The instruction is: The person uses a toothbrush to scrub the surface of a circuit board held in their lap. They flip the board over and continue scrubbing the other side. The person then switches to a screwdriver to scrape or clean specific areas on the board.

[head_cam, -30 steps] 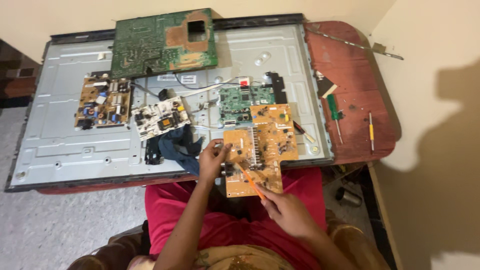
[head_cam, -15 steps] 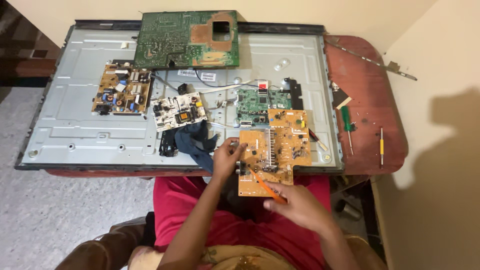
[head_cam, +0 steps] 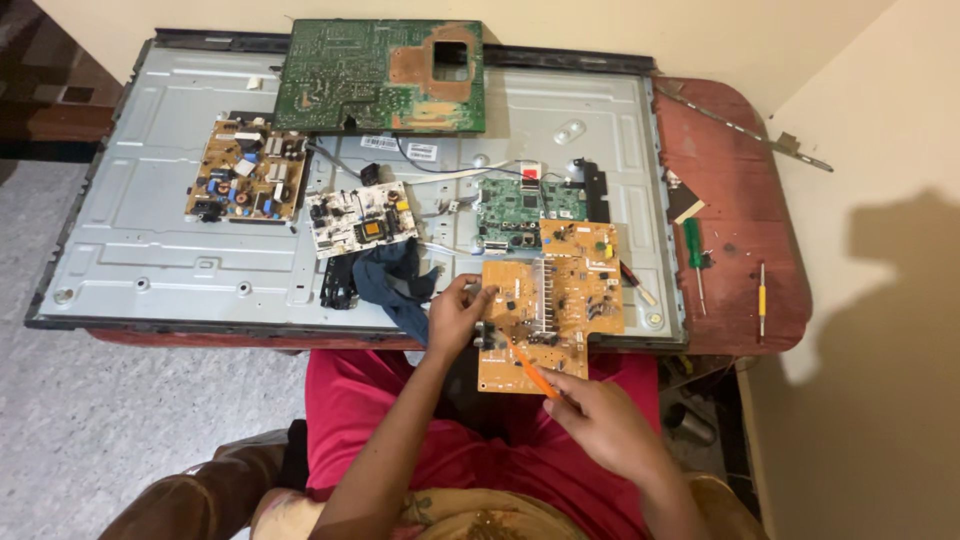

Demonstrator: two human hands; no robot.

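Orange circuit board lay at the near edge of the grey metal panel, its lower part hanging over the person's red-clad lap. Left hand gripped the board's left edge, fingers curled closed around it, thumb on top. Right hand was closed around an orange-handled tool, held like a pen, tip touching the lower part of the board. Tool tip itself too small to make out.

Just behind the orange board sat a small green board, touching or slightly overlapped by it; cannot tell which. Dark blue cloth lay bunched just left of the left hand, beside a black part. White board sat behind the cloth, tilted. Tan board with capacitors lay further left on the panel. Large green board rested across the far edge of the panel, copper patch and a rectangular cutout at its right end.

Red-brown table showed to the right of the panel. On it: green-handled screwdriver and a thin yellow-handled screwdriver, well apart from both hands. Thin metal strip lay at the table's far right corner, sticking out past the edge. Grey floor at left, cream wall at right.
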